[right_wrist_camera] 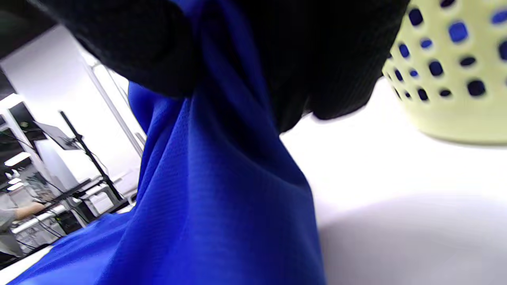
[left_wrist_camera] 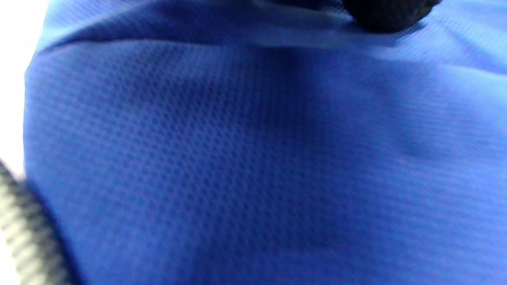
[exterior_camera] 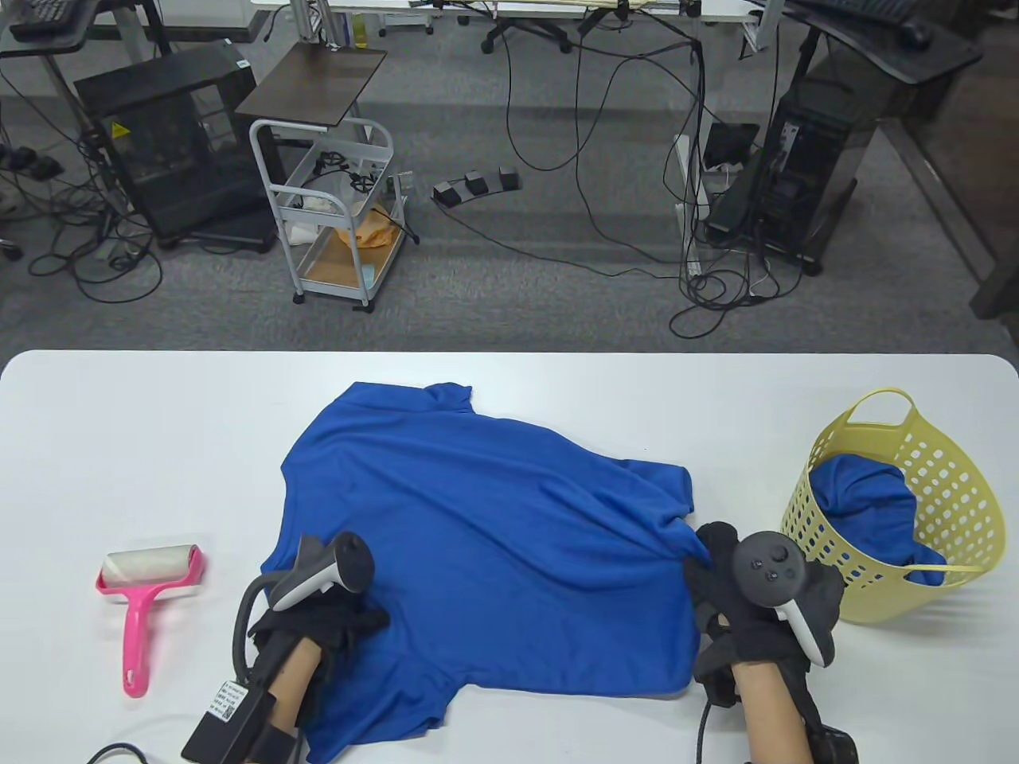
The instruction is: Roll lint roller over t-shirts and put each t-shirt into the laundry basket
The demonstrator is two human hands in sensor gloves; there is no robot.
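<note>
A blue t-shirt (exterior_camera: 493, 541) lies spread across the middle of the white table (exterior_camera: 159, 446). My left hand (exterior_camera: 360, 622) sits on its lower left part, fingers curled into the cloth; in the left wrist view a black fingertip (left_wrist_camera: 388, 14) meets a raised fold of the t-shirt (left_wrist_camera: 253, 158). My right hand (exterior_camera: 707, 559) grips the shirt's right edge, and the fabric (right_wrist_camera: 222, 198) hangs bunched from the gloved fingers (right_wrist_camera: 150, 47). A pink lint roller (exterior_camera: 143, 589) lies alone at the left. The yellow laundry basket (exterior_camera: 955, 454) stands at the right, holding another blue t-shirt (exterior_camera: 864, 501).
The basket (right_wrist_camera: 447, 79) is just right of my right hand. A black cable (left_wrist_camera: 23, 233) runs from my left wrist. Beyond the table's far edge are a wire cart (exterior_camera: 334, 215), computer towers and floor cables.
</note>
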